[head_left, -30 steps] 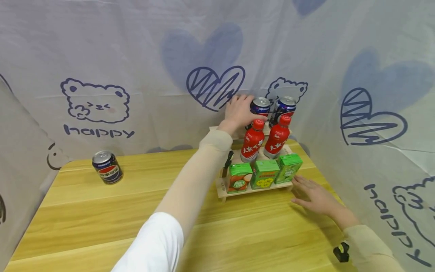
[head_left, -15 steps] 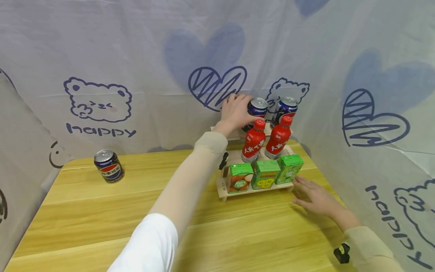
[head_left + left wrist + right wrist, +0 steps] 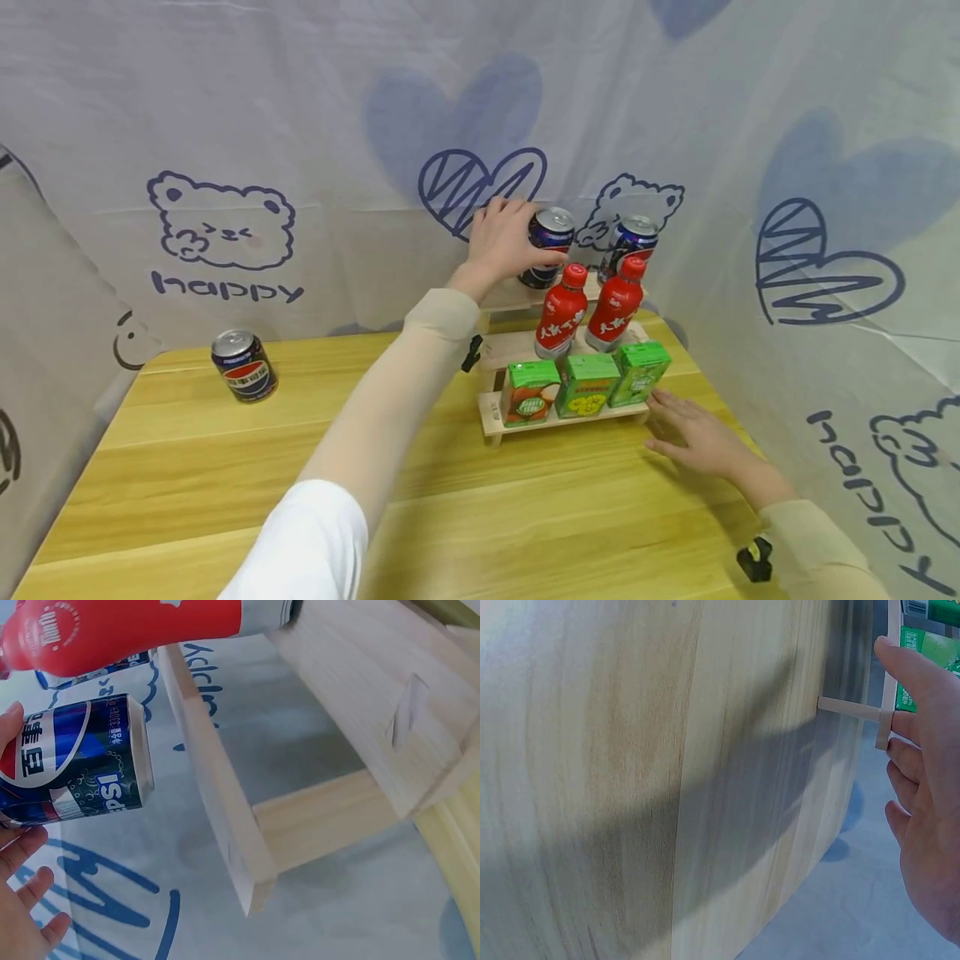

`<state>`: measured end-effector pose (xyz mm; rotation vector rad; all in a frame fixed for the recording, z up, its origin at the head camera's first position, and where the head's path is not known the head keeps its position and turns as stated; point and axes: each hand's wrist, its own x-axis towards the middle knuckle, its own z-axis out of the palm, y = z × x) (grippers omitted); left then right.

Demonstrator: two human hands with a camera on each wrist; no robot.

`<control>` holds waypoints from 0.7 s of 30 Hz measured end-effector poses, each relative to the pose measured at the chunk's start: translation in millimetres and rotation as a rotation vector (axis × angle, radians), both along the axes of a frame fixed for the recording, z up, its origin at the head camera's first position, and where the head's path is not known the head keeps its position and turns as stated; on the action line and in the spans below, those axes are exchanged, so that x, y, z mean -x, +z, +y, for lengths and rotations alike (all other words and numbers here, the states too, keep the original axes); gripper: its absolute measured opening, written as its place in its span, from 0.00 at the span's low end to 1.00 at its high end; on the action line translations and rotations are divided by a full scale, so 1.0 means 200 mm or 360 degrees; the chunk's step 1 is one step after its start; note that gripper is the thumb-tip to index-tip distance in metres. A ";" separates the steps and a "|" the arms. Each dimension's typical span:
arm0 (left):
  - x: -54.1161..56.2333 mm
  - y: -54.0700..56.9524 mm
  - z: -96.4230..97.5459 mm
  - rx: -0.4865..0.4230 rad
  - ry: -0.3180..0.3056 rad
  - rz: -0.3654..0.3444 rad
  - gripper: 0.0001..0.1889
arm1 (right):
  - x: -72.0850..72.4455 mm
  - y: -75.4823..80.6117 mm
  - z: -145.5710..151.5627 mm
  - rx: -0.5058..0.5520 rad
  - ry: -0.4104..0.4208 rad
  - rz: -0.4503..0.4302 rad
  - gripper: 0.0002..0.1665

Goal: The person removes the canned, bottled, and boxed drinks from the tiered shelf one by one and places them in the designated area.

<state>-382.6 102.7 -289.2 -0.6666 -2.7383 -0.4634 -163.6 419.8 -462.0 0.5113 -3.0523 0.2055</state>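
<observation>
My left hand (image 3: 501,240) holds a dark blue Pepsi can (image 3: 551,247) at the top tier of a small wooden rack (image 3: 491,417). Thumb and fingers lie around the can's side. In the left wrist view a gap shows between the can's base (image 3: 141,754) and the top board (image 3: 217,795). A second Pepsi can (image 3: 628,247) stands to its right on that tier. Two red bottles (image 3: 558,321) stand on the middle tier, and three green juice boxes (image 3: 587,387) on the lowest. My right hand (image 3: 697,433) rests with extended fingers against the rack's right end.
Another Pepsi can (image 3: 244,367) stands upright at the table's left rear. The wooden table (image 3: 525,517) carries the rack at its right rear. A printed cloth (image 3: 337,125) hangs closely behind and to the right.
My left hand has moved left with the can, widening the distance to the second can on the top tier. The right hand stays where it was.
</observation>
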 end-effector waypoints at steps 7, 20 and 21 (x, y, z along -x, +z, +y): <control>-0.03 0.05 -0.08 -0.0034 -0.0015 0.0036 0.49 | 0.00 0.00 0.00 0.0006 0.0002 0.0000 0.43; -0.09 0.16 -0.26 -0.0007 -0.0021 0.0189 0.49 | -0.01 0.01 -0.01 0.0028 0.0003 0.0002 0.43; -0.09 0.16 -0.28 -0.0005 -0.0018 0.0196 0.49 | -0.01 0.01 -0.01 0.0027 0.0003 0.0000 0.43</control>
